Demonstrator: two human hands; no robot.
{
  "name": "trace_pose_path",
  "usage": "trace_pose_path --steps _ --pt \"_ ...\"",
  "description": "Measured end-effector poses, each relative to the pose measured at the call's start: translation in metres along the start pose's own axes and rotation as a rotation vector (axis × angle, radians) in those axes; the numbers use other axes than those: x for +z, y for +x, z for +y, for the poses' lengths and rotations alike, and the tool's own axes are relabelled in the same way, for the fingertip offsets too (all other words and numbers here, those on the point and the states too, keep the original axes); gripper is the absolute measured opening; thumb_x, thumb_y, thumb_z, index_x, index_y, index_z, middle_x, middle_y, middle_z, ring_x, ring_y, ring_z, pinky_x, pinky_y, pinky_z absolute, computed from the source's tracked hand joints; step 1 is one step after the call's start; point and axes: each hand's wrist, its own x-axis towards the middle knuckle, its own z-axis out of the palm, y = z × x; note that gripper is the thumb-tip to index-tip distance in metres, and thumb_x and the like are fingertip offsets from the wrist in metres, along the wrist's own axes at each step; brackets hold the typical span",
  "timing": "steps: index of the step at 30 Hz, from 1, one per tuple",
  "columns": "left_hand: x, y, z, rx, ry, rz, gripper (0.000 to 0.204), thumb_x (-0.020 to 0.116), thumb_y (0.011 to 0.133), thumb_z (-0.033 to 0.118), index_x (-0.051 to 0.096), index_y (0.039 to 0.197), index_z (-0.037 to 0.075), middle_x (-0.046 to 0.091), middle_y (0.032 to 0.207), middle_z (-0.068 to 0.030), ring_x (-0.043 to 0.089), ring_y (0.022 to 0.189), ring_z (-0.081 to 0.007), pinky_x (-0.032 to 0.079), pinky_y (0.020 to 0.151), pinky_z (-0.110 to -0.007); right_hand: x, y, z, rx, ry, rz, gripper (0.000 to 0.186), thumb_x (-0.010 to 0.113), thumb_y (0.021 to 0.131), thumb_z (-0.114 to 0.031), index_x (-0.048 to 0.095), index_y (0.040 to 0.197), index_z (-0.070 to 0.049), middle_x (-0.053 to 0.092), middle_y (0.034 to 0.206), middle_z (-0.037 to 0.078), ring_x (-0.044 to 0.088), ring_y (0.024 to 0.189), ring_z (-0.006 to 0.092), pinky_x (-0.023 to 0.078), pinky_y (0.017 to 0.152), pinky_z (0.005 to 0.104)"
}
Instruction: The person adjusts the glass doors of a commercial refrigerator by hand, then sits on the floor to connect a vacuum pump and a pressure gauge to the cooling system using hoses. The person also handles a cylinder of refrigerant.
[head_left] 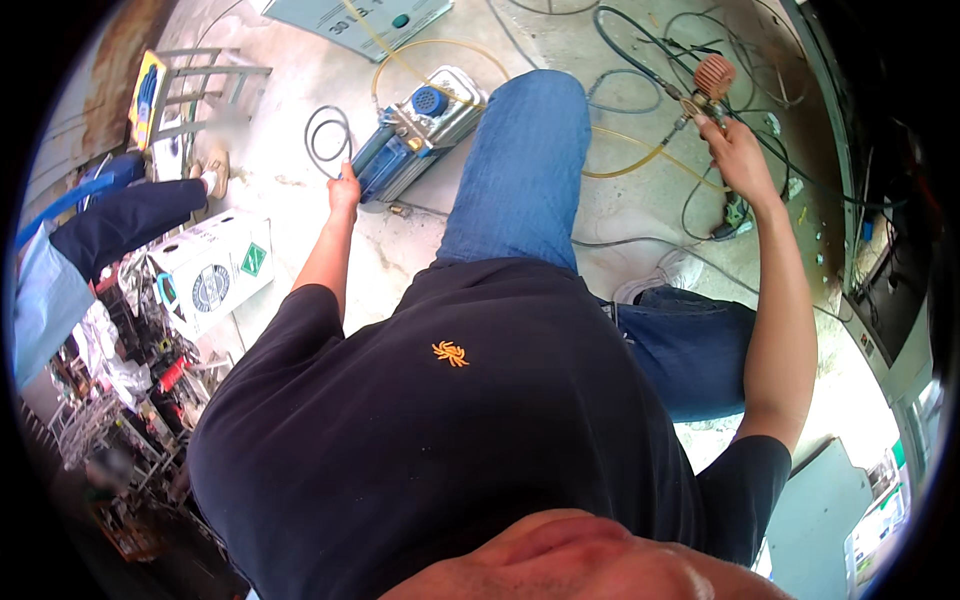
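- A person's left hand (344,193), fingers curled nearly closed, grips a black cord (308,140) just left of the pump (420,138).
- The right hand (738,160), well to the pump's right, closes its fingers around a red-capped fitting (714,77).
- A yellow hose (612,176) loops between pump and fitting.
- The pump rests on the concrete floor (392,242), a white carton (222,268) to its left, nearer the person.

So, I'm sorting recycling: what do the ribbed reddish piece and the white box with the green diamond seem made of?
Ribbed reddish piece: matte, probably rubber or plastic, given its moulded ridges. White box: likely matte cardboard, from its flat, printed faces.
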Motion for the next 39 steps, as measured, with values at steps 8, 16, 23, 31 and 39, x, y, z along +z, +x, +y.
trace_pose_path --steps 8,16,23,31,39 --pt "0.021 0.047 -0.036 -0.153 -0.346 -0.002 0.089 0.040 0.093 0.073 0.051 0.128 -0.009 0.064 0.115 -0.0204 0.065 0.094 -0.0296 0.052 0.075 -0.040 -0.006 -0.004 -0.007 -0.015 -0.085 0.035 0.057 0.056 0.097 -0.047 0.061 0.084 0.008 0.063 0.075 0.024 0.063 0.074 0.0361 0.048 0.073 0.0449" --pt "0.001 0.015 -0.012 -0.094 -0.188 0.141 0.086 0.047 0.093 0.066 0.051 0.128 -0.013 0.061 0.122 -0.0254 0.062 0.110 -0.0343 0.047 0.097 -0.042 -0.005 0.005 -0.008 -0.047 -0.107 0.081 0.057 0.056 0.096 -0.048 0.062 0.084 0.007 0.065 0.077 0.024 0.063 0.076 0.0383 0.049 0.074 0.0456" --pt "0.002 -0.182 0.163 1.054 -0.192 0.063 0.024 0.064 0.094 0.018 0.062 0.108 -0.002 0.063 0.100 -0.0162 0.064 0.090 -0.0255 0.051 0.083 -0.034 -0.019 0.030 0.040 -0.027 0.001 0.356 0.055 0.058 0.096 -0.050 0.060 0.078 0.002 0.052 0.059 0.005 0.054 0.058 0.0155 0.047 0.060 0.0337" --pt "0.129 -0.324 0.321 1.501 -0.293 -0.311 0.036 0.062 0.097 0.028 0.061 0.122 0.002 0.066 0.104 -0.0146 0.066 0.101 -0.0261 0.050 0.091 -0.035 -0.024 0.010 -0.008 -0.107 0.415 0.500 0.049 0.062 0.094 -0.044 0.066 0.084 0.003 0.057 0.061 0.002 0.059 0.057 0.0116 0.051 0.057 0.0295" --pt "0.146 -0.372 0.375 1.335 -0.279 -0.686 0.031 0.056 0.100 0.032 0.066 0.109 0.003 0.068 0.086 -0.0094 0.062 0.080 -0.0180 0.049 0.074 -0.034 -0.013 -0.019 -0.041 -0.203 0.324 0.508 0.046 0.059 0.097 -0.042 0.061 0.080 0.001 0.056 0.060 0.002 0.056 0.054 0.0113 0.044 0.052 0.0298"
